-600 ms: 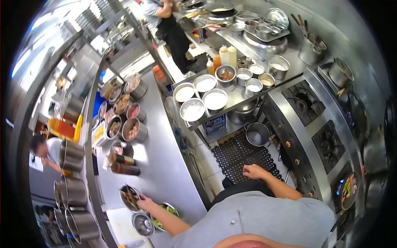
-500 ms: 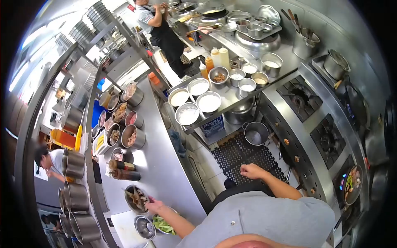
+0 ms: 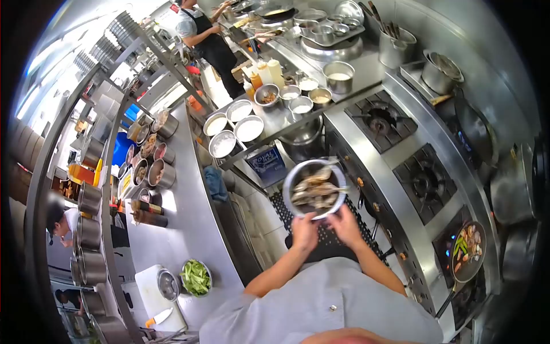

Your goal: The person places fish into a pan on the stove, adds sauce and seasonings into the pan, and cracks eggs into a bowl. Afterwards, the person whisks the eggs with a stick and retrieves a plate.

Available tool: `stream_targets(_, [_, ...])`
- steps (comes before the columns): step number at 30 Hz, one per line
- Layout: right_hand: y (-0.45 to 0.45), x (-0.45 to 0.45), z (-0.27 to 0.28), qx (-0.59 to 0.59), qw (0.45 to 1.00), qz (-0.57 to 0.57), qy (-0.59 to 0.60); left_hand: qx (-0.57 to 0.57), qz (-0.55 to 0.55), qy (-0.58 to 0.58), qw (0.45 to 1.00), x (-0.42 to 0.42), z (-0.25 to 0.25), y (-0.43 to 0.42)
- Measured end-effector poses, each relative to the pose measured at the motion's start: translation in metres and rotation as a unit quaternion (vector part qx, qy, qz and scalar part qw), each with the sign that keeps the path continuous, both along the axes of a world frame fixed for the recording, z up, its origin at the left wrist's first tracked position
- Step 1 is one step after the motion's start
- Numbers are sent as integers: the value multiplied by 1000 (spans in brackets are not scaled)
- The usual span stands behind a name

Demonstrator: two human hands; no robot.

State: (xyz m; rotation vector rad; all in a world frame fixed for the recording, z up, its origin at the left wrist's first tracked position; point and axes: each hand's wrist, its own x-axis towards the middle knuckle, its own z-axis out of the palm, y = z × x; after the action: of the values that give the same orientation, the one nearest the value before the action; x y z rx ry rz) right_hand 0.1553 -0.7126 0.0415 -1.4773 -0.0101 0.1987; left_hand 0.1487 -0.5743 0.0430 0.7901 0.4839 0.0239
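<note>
A round metal bowl (image 3: 288, 198) is held up in front of my body, over the black floor mat. Inside lie brownish, torn-looking pieces (image 3: 316, 192), perhaps mushrooms; their kind is not certain. My left hand (image 3: 305, 234) grips the near rim on its left side. On the right side of that rim, my right hand (image 3: 345, 226) is closed on the same bowl. To my right, a frying pan (image 3: 456, 276) with green and pinkish pieces (image 3: 468, 247) sits on a burner beside a blue flame.
On the left counter (image 3: 197, 229) are a bowl of cut greens (image 3: 196, 278), a small metal bowl (image 3: 168, 285) and a knife (image 3: 163, 315) on a white board (image 3: 150, 286). Burners (image 3: 425, 182) line my right. White-filled pots (image 3: 249, 129) stand ahead. A co-worker (image 3: 209, 43) stands farther off.
The bowl of brownish pieces has left the counter and is now in front of me. My right hand has joined my left on it. The view has shifted toward the stove.
</note>
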Motion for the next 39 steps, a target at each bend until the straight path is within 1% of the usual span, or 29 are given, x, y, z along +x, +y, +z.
stream_targets(1, [-18,-8,-10,-1,996,-83,13,-22,-65,4,998,-1,0,-30])
stream_targets(2, [-32,-14,-9,0,994,-102,28,-18,-85,10,996,-3,5,-62])
stream_targets(3, [-54,-18,-5,-6,979,-198,-42,-17,-125,24,992,-6,8,-92])
stream_targets(4, [-83,-29,-7,-26,946,-308,-100,45,-182,6,982,-8,7,-113])
stream_targets(5, [-110,-44,-14,-50,943,-329,-24,100,-266,-10,959,-13,2,-134])
stream_targets(6, [-132,-58,-17,-20,920,-391,-39,132,-386,-21,913,-13,-22,-150])
stream_targets(7, [-155,-77,7,-44,891,-451,-4,92,-444,-48,890,-21,-9,-178])
stream_targets(8, [-185,-95,-4,-71,877,-475,5,64,-496,-27,866,-39,7,-201])
stream_targets(9, [-203,-114,-10,-31,852,-522,-25,41,-526,-12,849,-49,15,-216])
stream_targets(11, [-241,-161,2,-172,788,-591,-19,26,-597,-51,800,-67,-2,-215])
stream_targets(12, [-269,-172,-13,-186,765,-617,-28,57,-623,-56,778,-62,-7,-217])
stream_targets(13, [-292,-189,13,-121,771,-625,17,58,-628,-59,773,-56,-13,-220])
stream_targets(14, [-314,-201,32,-141,745,-651,43,78,-644,-28,761,-49,-24,-218])
stream_targets(15, [-349,-214,23,-174,722,-669,31,100,-655,3,749,-41,-34,-213])
stream_targets(16, [-377,-231,65,-255,702,-657,105,108,-636,5,764,-40,-28,-218])
stream_targets(17, [-404,-235,59,-339,660,-665,86,121,-624,-1,772,-31,-35,-206])
stream_targets(18, [-432,-238,55,-434,636,-616,166,140,-608,6,782,-21,-43,-193])
stream_targets(19, [-452,-238,47,-575,562,-565,183,157,-592,13,790,-12,-50,-177])
stream_targets(21, [-461,-225,57,-631,532,-512,237,171,-554,42,814,5,-66,-139])
stream_targets(25, [-505,-213,45,-711,526,-412,218,189,-442,97,872,25,-79,-66])
stream_targets(27, [-516,-210,47,-781,484,-333,213,195,-398,124,888,28,-89,-28])
stream_targets(28, [-508,-203,65,-783,484,-329,212,214,-379,130,891,26,-87,-14])
stream_targets(30, [-493,-190,106,-750,466,-273,382,238,-352,138,895,22,-89,18])
stream_targets(31, [-516,-195,94,-755,463,-269,379,262,-328,143,896,19,-93,33])
stream_targets(33, [-577,-217,63,-776,397,-401,282,301,-307,142,892,16,-97,65])
stream_targets(34, [-547,-211,83,-780,393,-400,277,342,-287,135,885,18,-100,75])
stream_targets(36, [-456,-186,152,-734,391,-543,116,346,-282,124,886,23,-89,77])
stream_targets(38, [-451,-162,137,-530,598,-600,47,329,-283,85,897,31,-91,86])
stream_targets(39, [-420,-142,135,-503,669,-546,18,295,-313,39,902,35,-80,81])
